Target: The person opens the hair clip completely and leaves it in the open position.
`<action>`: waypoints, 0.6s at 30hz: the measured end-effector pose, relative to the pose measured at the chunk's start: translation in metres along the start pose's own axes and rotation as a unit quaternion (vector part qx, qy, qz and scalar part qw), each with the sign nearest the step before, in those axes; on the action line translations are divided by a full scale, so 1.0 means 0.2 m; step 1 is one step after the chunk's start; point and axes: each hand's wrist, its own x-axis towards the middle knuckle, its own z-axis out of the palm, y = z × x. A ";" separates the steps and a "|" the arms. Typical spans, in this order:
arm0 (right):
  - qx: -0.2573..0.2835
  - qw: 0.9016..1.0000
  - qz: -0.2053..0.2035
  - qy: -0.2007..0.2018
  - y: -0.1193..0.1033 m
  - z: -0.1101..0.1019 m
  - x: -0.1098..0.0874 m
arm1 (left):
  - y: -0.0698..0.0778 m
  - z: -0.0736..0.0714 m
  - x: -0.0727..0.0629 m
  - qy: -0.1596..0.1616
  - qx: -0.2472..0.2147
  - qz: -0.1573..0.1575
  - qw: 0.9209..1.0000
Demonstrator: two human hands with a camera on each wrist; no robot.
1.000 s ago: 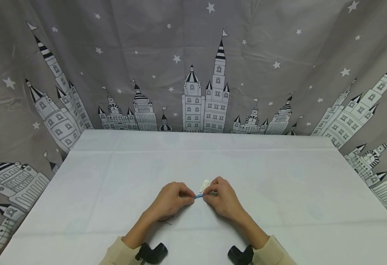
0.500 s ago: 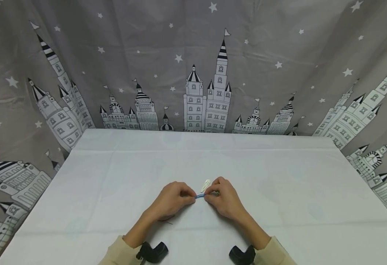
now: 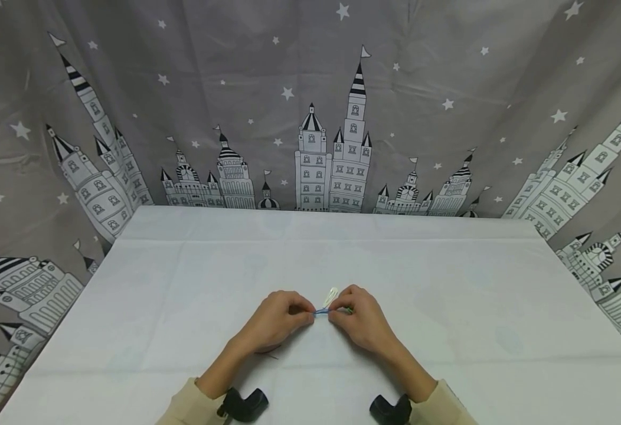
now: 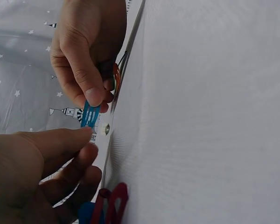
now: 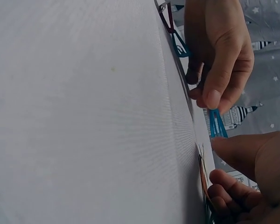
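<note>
A blue snap hair clip (image 3: 322, 311) is stretched between my two hands in the head view. My left hand (image 3: 281, 316) pinches its left end between thumb and index finger. The thumb and finger of my right hand (image 3: 360, 316) pinch the other end. In the right wrist view the clip (image 5: 217, 125) shows a tapered frame with narrow slots. Just behind it on the table lies a cream hair clip (image 3: 330, 296). Beneath my left hand are a dark red clip (image 4: 115, 204) and another blue clip (image 5: 179, 46). An orange clip (image 4: 116, 77) lies under my right hand, partly hidden.
A white cloth covers the table (image 3: 183, 283). Behind it hangs a grey curtain (image 3: 209, 88) printed with castles and stars. Black wrist mounts (image 3: 245, 405) sit at both cuffs, near the table's front.
The blue clip has shifted slightly between the fingers; its bowed outline now looks straighter, with its strips appearing to cross. Both hands keep their pinch and barely move.
</note>
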 end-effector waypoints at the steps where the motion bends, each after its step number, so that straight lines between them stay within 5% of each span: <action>1: 0.006 1.000 0.002 0.001 0.00 0.00 0.00 | 0.00 0.00 0.00 0.004 -0.004 0.001 1.000; 18: 0.105 0.994 -0.014 0.007 -0.03 -0.03 -0.01 | 0.03 -0.02 -0.02 0.036 -0.027 0.003 0.999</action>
